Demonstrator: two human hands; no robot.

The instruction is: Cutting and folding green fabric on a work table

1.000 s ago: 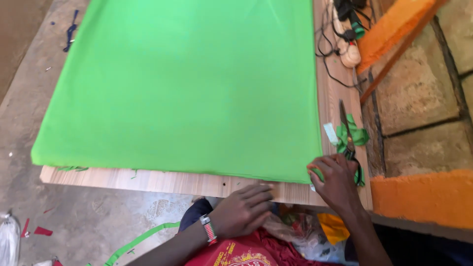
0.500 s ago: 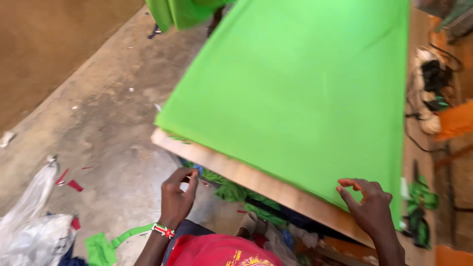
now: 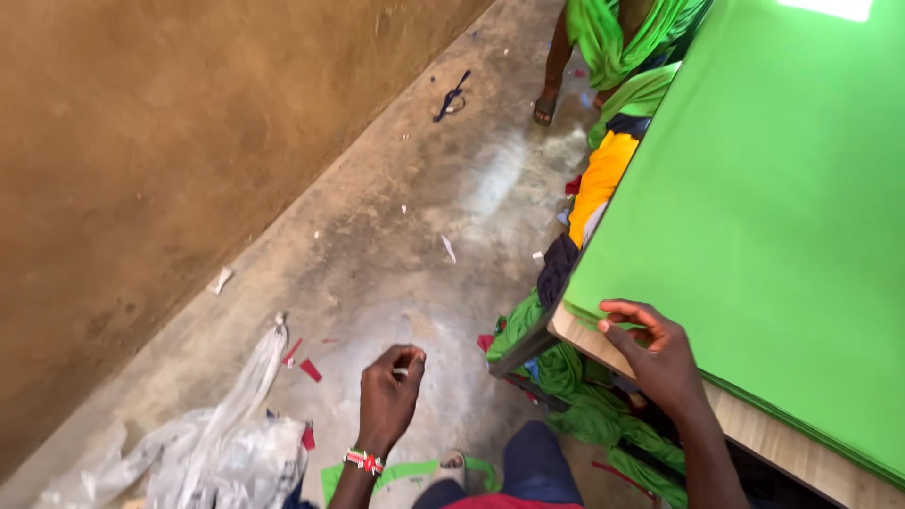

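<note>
A right hand pinches the near corner of bright green cloth stacked on a wooden table, while the left hand, fingertips narrowed on something small, hangs over open concrete floor.

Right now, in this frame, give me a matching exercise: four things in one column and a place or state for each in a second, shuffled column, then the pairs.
Column one:
1. left hand
2. right hand
3. green fabric
4. crumpled plastic sheet

Column two:
A. spread flat over the table
B. lying on the concrete floor near the wall
C. off the table, fingertips pinched on a small pale item
D. at the table corner, fingers on the fabric's edge

Pairs: 1-C, 2-D, 3-A, 4-B
</note>
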